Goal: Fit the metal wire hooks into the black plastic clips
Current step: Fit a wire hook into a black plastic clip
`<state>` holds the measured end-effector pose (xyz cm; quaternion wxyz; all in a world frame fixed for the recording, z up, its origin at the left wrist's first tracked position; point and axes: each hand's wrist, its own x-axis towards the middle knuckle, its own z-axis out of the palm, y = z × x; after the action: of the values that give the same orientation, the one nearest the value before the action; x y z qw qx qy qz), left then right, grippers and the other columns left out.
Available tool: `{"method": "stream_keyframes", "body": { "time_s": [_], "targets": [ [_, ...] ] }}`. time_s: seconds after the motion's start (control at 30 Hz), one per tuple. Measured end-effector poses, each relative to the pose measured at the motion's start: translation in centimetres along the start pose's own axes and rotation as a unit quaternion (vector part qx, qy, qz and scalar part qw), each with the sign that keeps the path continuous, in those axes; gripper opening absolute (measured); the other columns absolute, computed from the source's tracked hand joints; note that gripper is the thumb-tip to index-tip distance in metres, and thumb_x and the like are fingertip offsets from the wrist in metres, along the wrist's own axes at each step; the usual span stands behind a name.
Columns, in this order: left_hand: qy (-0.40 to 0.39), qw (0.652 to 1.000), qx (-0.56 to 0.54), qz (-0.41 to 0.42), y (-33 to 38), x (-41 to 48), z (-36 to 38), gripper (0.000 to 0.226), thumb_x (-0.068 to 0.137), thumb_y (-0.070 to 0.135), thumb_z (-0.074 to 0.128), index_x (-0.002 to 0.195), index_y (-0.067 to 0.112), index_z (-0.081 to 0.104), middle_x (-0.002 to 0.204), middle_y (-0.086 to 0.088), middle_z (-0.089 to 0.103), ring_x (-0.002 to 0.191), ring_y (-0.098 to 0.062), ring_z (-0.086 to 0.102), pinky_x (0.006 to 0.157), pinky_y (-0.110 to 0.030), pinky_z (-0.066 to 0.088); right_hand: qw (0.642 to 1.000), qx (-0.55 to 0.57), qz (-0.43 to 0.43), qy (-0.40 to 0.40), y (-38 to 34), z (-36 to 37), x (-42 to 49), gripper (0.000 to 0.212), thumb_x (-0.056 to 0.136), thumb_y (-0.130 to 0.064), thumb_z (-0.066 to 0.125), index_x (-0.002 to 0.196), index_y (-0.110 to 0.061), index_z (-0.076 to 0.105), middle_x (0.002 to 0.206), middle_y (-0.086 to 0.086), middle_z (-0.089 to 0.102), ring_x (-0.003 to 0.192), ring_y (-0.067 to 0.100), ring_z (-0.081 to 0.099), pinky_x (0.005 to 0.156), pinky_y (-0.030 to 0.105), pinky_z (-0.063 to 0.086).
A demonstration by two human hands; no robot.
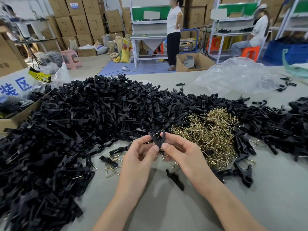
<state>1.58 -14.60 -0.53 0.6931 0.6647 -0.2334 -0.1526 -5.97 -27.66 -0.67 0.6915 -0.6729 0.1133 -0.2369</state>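
- Both hands are up over the table (166, 205), centre frame. Left hand (141, 153) & right hand (180, 151) meet on one black clip (157, 141).
- Grip: L thumb + fingertips pinch the clip's left side, R thumb + forefinger pinch its right side. Nothing else in either hand as far as I can see.
- The clip is held off the table, its two prongs splayed in a V pointing away from the person.
- A bit of wire hook (156, 134) shows between the prongs. Seated or only halfway in? Can't tell, the fingers cover the pivot.
- Step in hand, my read: pressing the hook home in this clip.
- To do it well: keep both halves lined up w/ thumbs near the pivot, feed the wire ends into their slots evenly, and squeeze till both sides catch.
- No twisting. Thin wire prob bends, and a half could pop loose.
- Quick check after: the clip should spring back before it's set down.
- Supplies are close: heap of wire hooks (208, 130) just right of the hands, heap of black clips (75, 122) to the left & behind.
- Finished clips (243, 170) w/ hooks lie off to the right, and a loose clip half (175, 179) sits on the table near the right wrist.
- Judging by both heaps, there's plenty left to do.
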Motion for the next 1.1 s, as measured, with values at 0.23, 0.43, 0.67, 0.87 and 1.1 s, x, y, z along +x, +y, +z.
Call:
{"method": "stream_keyframes", "body": {
  "time_s": [0.23, 0.43, 0.67, 0.87, 1.1],
  "targets": [
    [-0.005, 0.999, -0.037, -0.029, -0.1, 0.0, 0.0, 0.015, 0.096, 0.007, 0.063, 0.106, 0.013, 0.073, 0.094, -0.005, 0.078, 0.077, -0.015, 0.072, 0.077, -0.023, 0.058, 1.000, 0.001, 0.002, 0.000, 0.4, 0.1, 0.0, 0.028, 0.090, -0.006, 0.073, 0.106, -0.029, 0.076, 0.102, -0.004, 0.077, 0.084, 0.006, 0.070, 0.071, 0.017, 0.053],
    [-0.008, 0.992, -0.122, -0.045, 0.6, 0.0, 0.2, 0.021, 0.099, 0.004, 0.056, 0.117, 0.012, 0.064, 0.093, -0.010, 0.078, 0.089, -0.020, 0.076, 0.074, -0.020, 0.058, 0.998, -0.044, -0.026, 0.028, 0.6, 0.4, -0.2, 0.042, 0.092, -0.013, 0.073, 0.122, -0.040, 0.063, 0.103, -0.015, 0.072, 0.099, 0.005, 0.070, 0.083, 0.016, 0.052],
    [0.008, 0.887, 0.446, 0.120, -1.2, 0.4, -1.4, 0.030, 0.100, 0.041, 0.047, 0.128, 0.034, 0.057, 0.111, 0.017, 0.063, 0.108, -0.009, 0.054, 0.096, -0.028, 0.042, 0.997, -0.007, -0.023, 0.073, 0.6, -0.2, 0.1, 0.039, 0.089, -0.009, 0.075, 0.116, -0.036, 0.068, 0.101, -0.014, 0.073, 0.097, 0.010, 0.072, 0.088, 0.026, 0.058],
    [0.000, 0.816, 0.556, 0.154, -1.9, 0.6, -1.3, 0.023, 0.097, 0.041, 0.058, 0.114, 0.029, 0.068, 0.107, 0.010, 0.057, 0.104, -0.017, 0.048, 0.089, -0.034, 0.040, 0.995, -0.048, -0.031, 0.084, 1.0, -0.2, 0.1, 0.045, 0.090, -0.013, 0.075, 0.110, -0.052, 0.067, 0.104, -0.019, 0.069, 0.100, 0.007, 0.068, 0.092, 0.022, 0.053],
    [0.000, 0.847, 0.509, 0.150, -1.5, 0.4, -1.0, 0.007, 0.094, 0.032, 0.063, 0.092, 0.030, 0.056, 0.094, 0.017, 0.055, 0.096, -0.014, 0.049, 0.087, -0.035, 0.042, 0.994, -0.071, -0.035, 0.079, 1.1, -0.2, 0.1, 0.045, 0.091, -0.012, 0.074, 0.108, -0.052, 0.067, 0.102, -0.028, 0.067, 0.098, -0.004, 0.063, 0.083, 0.007, 0.046]
  ]
}}
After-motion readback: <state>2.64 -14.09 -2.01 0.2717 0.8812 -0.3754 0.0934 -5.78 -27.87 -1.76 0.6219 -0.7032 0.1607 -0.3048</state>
